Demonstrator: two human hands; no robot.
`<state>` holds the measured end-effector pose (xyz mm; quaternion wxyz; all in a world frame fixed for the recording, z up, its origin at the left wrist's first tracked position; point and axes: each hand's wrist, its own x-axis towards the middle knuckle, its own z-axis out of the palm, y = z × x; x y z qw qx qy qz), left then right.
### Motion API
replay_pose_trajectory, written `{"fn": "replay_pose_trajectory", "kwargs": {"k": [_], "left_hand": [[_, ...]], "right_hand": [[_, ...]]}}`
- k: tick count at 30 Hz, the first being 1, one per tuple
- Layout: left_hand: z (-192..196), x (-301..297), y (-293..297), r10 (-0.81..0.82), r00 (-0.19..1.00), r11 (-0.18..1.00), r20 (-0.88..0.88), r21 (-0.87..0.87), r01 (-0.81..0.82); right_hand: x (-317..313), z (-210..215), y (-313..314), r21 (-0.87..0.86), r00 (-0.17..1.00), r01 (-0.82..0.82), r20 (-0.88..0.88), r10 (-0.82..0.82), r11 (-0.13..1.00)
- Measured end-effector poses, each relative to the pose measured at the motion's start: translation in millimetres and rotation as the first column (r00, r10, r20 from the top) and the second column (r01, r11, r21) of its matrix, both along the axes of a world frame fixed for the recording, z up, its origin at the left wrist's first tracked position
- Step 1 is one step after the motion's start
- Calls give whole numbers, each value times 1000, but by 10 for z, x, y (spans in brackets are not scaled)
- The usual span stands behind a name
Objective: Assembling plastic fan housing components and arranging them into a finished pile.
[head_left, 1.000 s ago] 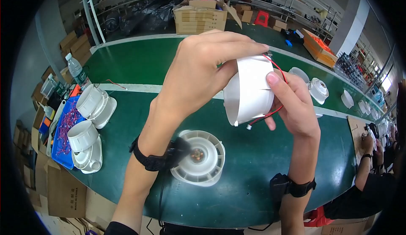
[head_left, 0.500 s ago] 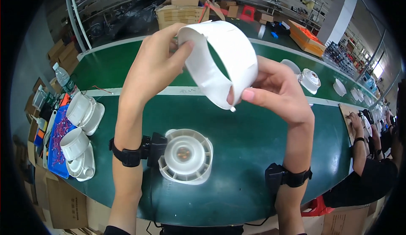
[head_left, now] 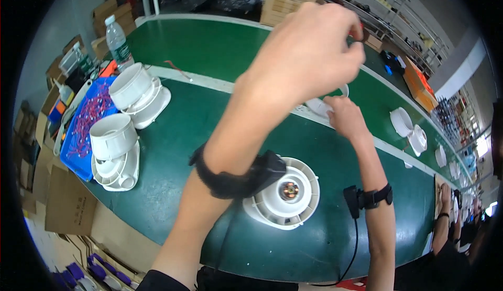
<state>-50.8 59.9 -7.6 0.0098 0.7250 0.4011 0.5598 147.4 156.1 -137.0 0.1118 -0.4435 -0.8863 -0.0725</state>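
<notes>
My right hand grips a white plastic ring at the strip along the middle of the bench; my left wrist and hand hide much of the ring. My left hand is raised above and beyond it, slightly blurred, its fingers bent with a gap to the thumb and nothing visible between them. Below my left wrist, a round white fan housing with ribs around its rim lies on the green bench, copper windings showing at its centre. The strap device on my left wrist covers its upper left part.
Two white housings with rings stand at the left, beside a blue tray of thin wires. A water bottle stands behind them. More white parts are at the right, where another person's arm shows.
The white ring has gone from in front of me down to the bench strip in my right hand. My left hand has let go and moved right. The view has swung, shifting the housing rightward.
</notes>
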Motion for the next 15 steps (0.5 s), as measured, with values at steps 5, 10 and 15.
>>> {"fn": "replay_pose_trajectory", "kwargs": {"k": [5,10,15], "left_hand": [[10,129,62,36,999,997,18,68,-38],[231,-333,-239,-184,983,977,14,-109,185],[-1165,-400,-544,-60,974,974,216,-200,104]], "right_hand": [[322,-326,988,16,970,-205,-129,205,979],[-446,50,239,198,971,-238,25,238,951],[-388,94,-632,-225,933,-334,-216,287,915]]}}
